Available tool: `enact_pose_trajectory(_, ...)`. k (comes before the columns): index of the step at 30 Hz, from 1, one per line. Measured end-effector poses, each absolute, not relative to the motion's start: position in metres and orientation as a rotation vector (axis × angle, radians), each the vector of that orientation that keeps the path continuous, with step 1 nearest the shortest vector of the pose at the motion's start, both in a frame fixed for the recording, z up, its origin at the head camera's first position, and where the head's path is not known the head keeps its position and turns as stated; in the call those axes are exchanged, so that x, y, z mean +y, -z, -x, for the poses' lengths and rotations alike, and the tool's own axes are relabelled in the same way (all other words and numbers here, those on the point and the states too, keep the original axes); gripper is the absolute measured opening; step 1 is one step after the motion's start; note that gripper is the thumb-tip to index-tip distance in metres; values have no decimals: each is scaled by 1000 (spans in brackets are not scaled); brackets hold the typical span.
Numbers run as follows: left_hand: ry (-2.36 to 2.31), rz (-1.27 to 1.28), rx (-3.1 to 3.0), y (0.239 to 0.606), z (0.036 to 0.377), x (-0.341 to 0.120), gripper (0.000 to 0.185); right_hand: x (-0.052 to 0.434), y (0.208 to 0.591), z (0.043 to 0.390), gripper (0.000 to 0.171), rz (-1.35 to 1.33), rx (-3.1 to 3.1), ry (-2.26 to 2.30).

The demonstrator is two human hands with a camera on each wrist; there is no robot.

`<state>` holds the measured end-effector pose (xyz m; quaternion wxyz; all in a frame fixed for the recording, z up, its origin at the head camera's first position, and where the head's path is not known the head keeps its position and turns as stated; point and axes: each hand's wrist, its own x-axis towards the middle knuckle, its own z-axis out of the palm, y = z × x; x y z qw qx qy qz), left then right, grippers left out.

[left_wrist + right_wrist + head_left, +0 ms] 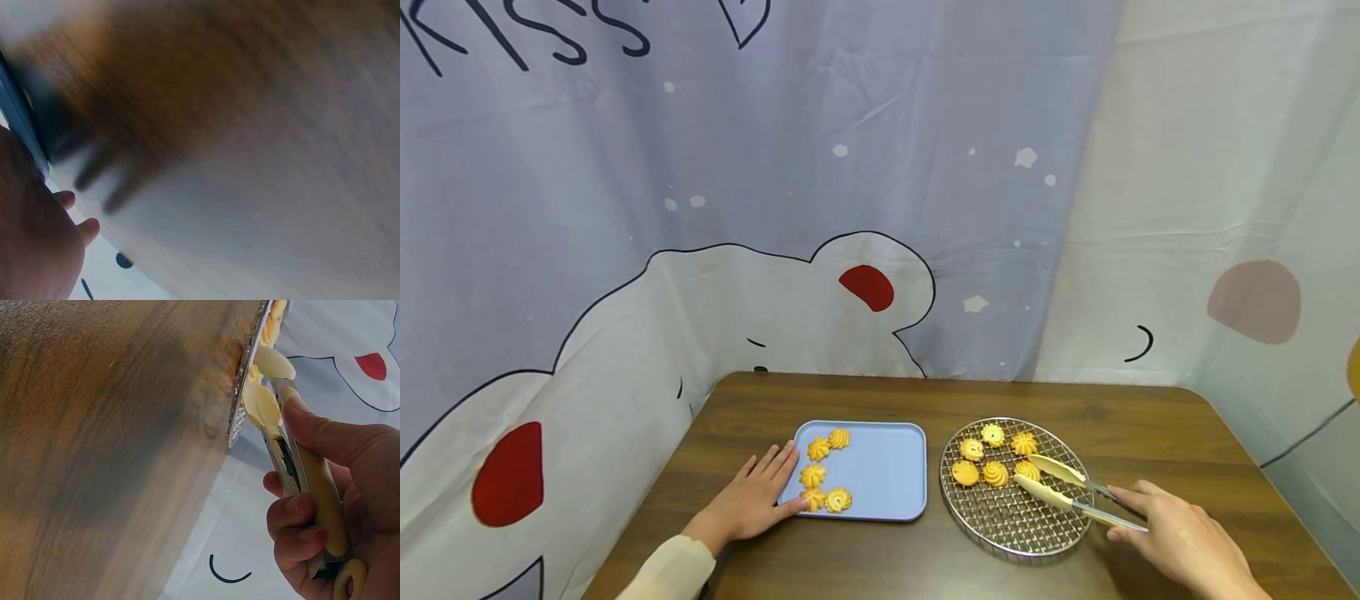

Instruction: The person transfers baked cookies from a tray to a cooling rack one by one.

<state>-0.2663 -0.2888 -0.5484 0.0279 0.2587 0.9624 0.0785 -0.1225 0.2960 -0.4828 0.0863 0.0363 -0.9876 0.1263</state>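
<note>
My left hand (748, 502) rests at the left edge of a blue tray (887, 467), fingers straight and spread, thumb beside the lower-left cookies. Several piped butter cookies (812, 476) lie along the tray's left side. My right hand (1187, 533) grips a pair of tongs (325, 506) with metal arms and cream tips. Over a round wire rack (1022, 521), the parted tips stand on either side of a swirled cookie (1027, 471), which sits on the mesh. Several more cookies (995, 473) lie on the rack's upper half, one of them smooth and flat.
Tray and rack stand side by side on a brown wooden table (850, 558), with a narrow strip of wood between them. A printed curtain (985, 208) hangs close behind the table's far edge and along its sides.
</note>
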Motion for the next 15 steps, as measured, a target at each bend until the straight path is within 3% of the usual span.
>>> enact_pose_trajectory(15, -257, -803, 2970, 548, 266, -289, 89, 288, 478, 121, 68, -113, -2934, -396)
